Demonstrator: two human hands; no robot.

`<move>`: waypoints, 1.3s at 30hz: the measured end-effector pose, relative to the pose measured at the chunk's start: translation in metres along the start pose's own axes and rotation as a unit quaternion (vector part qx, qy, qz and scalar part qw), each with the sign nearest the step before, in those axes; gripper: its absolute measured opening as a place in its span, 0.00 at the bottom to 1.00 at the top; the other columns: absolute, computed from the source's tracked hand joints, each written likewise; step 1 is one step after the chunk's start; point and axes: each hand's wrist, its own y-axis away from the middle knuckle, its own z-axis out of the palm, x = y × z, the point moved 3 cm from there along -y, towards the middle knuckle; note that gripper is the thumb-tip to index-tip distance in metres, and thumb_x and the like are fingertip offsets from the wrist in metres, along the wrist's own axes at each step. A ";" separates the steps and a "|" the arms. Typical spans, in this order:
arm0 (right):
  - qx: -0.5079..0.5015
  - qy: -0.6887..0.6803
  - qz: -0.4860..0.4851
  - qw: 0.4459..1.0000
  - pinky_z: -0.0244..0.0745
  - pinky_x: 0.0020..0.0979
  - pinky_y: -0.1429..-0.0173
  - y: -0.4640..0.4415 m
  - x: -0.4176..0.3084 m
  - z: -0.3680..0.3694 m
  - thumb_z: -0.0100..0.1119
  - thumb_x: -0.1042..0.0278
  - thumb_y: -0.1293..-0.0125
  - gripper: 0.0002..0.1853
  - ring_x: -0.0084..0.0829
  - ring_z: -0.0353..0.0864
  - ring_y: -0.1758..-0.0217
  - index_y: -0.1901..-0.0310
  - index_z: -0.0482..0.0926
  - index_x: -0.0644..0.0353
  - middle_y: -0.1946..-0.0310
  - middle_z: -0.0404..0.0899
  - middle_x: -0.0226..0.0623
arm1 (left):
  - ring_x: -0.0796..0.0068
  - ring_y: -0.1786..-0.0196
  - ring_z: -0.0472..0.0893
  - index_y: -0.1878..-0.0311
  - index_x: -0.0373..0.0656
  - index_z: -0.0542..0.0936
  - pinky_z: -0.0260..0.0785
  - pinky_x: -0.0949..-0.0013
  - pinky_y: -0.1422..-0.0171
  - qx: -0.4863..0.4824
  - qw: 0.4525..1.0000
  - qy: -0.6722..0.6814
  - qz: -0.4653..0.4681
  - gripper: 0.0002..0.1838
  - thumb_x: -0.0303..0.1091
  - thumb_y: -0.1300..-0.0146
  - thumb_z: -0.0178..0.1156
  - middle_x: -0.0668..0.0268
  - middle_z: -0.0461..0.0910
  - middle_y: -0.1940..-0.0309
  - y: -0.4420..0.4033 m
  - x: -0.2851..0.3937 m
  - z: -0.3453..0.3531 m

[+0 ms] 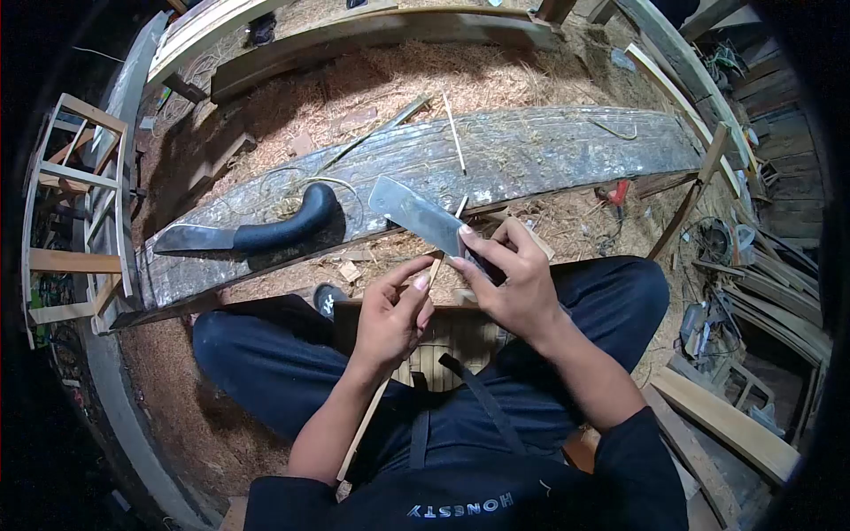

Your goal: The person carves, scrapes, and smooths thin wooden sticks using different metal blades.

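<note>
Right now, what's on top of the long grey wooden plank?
On the plank lie a black-handled knife, a thin pale stick and loose fibres. The wood beneath them is covered, and the broad silver metal blade in the right hand hides another patch.

upside-down lettering (460,506) on the dark shirt (531,492) seemingly reads "honesty"

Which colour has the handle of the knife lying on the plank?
The handle is black, best seen in the head view.
</note>
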 end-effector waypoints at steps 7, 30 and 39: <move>0.008 -0.010 -0.002 1.000 0.71 0.36 0.69 0.000 0.000 0.001 0.74 0.66 0.42 0.20 0.38 0.75 0.73 0.49 0.84 0.65 0.71 0.71 0.43 | 0.87 0.87 0.62 0.32 0.40 0.71 0.52 0.79 0.84 -0.016 1.000 0.008 -0.016 0.20 0.34 0.24 0.52 0.74 0.68 0.84 0.001 0.001 -0.001; 0.051 0.056 0.029 0.997 0.71 0.34 0.70 -0.007 0.013 -0.003 0.74 0.65 0.42 0.19 0.32 0.74 0.72 0.50 0.86 0.62 0.71 0.72 0.40 | 0.88 0.86 0.62 0.31 0.44 0.72 0.52 0.80 0.83 -0.021 0.999 0.028 0.007 0.23 0.30 0.28 0.59 0.76 0.69 0.83 -0.003 -0.001 -0.001; 0.024 0.029 0.018 0.999 0.72 0.38 0.68 -0.004 0.006 -0.005 0.72 0.64 0.40 0.19 0.38 0.75 0.72 0.51 0.84 0.66 0.70 0.71 0.43 | 0.88 0.85 0.62 0.31 0.44 0.73 0.52 0.79 0.84 -0.027 1.000 0.013 -0.004 0.23 0.30 0.28 0.58 0.77 0.67 0.84 0.002 0.008 0.004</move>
